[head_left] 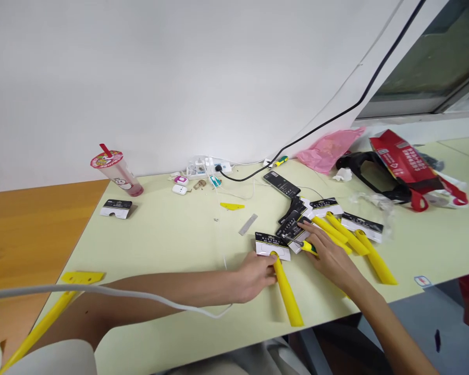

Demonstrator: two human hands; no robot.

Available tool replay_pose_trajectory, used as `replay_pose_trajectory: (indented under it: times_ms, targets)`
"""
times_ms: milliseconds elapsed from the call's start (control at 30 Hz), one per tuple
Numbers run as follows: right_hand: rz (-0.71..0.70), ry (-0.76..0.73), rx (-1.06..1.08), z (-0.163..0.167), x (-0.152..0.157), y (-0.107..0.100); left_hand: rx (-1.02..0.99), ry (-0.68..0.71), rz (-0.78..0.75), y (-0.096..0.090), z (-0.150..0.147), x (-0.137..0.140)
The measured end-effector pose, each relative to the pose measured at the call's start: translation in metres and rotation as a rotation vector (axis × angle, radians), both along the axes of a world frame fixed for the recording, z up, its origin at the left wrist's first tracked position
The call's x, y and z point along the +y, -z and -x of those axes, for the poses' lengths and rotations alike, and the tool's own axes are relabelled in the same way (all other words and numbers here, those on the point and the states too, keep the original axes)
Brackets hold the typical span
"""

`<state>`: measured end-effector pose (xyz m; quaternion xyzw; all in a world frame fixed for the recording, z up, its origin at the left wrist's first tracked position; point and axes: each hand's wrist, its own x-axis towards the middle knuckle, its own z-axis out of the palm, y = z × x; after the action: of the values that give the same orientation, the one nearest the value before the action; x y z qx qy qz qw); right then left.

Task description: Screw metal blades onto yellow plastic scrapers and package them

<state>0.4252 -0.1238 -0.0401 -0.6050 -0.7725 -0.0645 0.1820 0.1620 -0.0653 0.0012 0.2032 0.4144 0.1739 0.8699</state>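
Observation:
My left hand (254,277) is closed round the neck of a yellow-handled scraper (286,297), just below its black-and-white card sleeve (272,247). A small screwdriver (308,247) with a yellow and green handle is in my right hand (326,255), its shaft pointing left toward that sleeve. The right fingers also reach over a pile of black-and-white cards (293,221). Several more yellow-handled scrapers (376,259) with card sleeves lie to the right of this hand. Left of the cards are a flat metal blade (248,224) and a yellow plastic blade piece (232,207).
A pink drink cup (119,172) and a folded card (116,209) stand at the left. By the wall are a power strip (207,166), a pink bag (330,150) and a red bag (410,166). A white cable (113,295) crosses in front of my left arm, near another yellow scraper (47,320).

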Motion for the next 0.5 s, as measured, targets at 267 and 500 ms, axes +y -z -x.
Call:
replay_pose_trajectory:
  times_ms: [267, 500]
  targets:
    - [0.002, -0.018, 0.039, -0.004, 0.002, 0.006, -0.051, 0.187, 0.124, 0.003, 0.026, 0.016]
    - [-0.047, -0.049, 0.051, 0.002, 0.014, -0.011, -0.102, 0.181, -0.046, -0.017, 0.061, 0.027]
